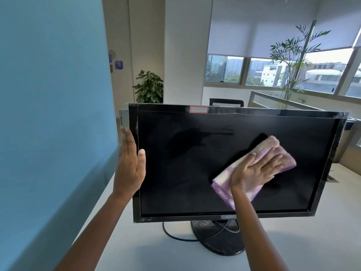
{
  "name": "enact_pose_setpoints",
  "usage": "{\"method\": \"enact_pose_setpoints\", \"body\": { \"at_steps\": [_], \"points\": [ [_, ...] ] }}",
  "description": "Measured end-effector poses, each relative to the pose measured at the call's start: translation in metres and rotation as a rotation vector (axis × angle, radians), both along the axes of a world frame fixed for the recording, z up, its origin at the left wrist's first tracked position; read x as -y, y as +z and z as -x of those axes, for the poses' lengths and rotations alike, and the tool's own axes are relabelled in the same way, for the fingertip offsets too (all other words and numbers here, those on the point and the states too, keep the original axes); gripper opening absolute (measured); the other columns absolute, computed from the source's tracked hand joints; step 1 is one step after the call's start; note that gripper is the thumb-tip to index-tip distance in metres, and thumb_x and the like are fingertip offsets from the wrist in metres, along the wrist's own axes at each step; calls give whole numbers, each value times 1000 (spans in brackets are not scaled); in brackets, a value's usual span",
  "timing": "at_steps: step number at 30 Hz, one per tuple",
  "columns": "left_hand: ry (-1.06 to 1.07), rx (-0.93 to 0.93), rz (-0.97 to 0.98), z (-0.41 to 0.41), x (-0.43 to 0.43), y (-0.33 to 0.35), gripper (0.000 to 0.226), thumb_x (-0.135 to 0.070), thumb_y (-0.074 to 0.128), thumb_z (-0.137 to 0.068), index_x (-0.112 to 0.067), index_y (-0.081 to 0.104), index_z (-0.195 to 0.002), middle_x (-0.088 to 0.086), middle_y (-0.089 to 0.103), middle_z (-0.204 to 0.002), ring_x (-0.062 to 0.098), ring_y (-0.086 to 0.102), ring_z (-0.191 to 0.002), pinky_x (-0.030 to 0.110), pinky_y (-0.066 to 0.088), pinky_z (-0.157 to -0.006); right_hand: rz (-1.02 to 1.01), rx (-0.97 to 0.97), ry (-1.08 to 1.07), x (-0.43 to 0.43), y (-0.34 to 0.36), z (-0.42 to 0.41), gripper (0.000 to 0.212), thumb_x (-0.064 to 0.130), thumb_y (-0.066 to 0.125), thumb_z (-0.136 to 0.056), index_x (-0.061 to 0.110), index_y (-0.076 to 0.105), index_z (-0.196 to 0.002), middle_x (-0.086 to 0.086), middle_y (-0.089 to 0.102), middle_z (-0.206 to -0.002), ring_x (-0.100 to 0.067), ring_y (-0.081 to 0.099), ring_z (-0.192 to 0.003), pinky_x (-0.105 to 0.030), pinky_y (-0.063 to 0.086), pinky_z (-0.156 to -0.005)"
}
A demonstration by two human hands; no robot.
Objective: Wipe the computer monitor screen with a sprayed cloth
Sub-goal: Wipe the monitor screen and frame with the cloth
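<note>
Right hand (254,171) spread flat, pressing the purple-and-white cloth (256,169) against the monitor screen (185,163), right of centre frame; left hand (130,165) open, fingers together, bracing the monitor's left edge on the desk (293,241).

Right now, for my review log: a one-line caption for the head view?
Right hand presses a purple-and-white cloth flat against the dark monitor screen while the left hand steadies its left edge.

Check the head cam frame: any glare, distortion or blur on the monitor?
Head view: daylight from the windows behind; the dark monitor shows faint smeared reflections, no hard glare. Wide-angle bend bows its top edge and the blue wall. Right hand on the cloth and left hand at the monitor's left edge look reasonably sharp; the plants are softer.
</note>
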State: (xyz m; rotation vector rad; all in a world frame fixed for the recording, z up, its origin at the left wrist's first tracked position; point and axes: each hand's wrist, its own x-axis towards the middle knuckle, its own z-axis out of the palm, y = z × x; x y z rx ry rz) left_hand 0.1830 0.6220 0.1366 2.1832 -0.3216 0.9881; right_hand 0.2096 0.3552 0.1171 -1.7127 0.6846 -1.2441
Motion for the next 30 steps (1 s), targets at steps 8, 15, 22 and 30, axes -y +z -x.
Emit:
{"method": "enact_pose_setpoints", "body": {
  "at_steps": [8,15,22,30],
  "points": [
    [-113,11,198,2,5,-9,71,-46,12,-86,-7,5,-145,-8,2,-148,5,6,-138,-9,2,-101,658,-78,198,-127,-43,5,61,42,22,-93,24,1,-148,-3,-9,-158,-30,-6,-144,-56,6,-114],
    [-134,3,218,6,2,-8,78,-68,7,-83,-16,2,-141,-5,4,-149,9,8,-140,-11,4,-99,1289,-55,293,-171,-76,11,60,44,44,-85,24,32,-140,3,36,-145,-24,28,-136,-53,20,-110],
    [-159,-1,137,15,4,-28,56,-46,11,-94,-18,-7,-139,-8,-8,-149,8,-3,-142,-1,-3,-108,1484,-47,255,-78,-77,9,57,41,49,-79,31,38,-135,5,52,-137,-23,36,-128,-52,18,-109],
    [-114,-43,148,24,8,-54,52,-26,17,-91,-20,-9,-137,-8,-11,-148,5,-5,-140,-2,-4,-107,792,-223,33,21,-90,18,63,38,33,-87,7,26,-142,-19,37,-145,-46,29,-134,-58,24,-109]
  ]
}}
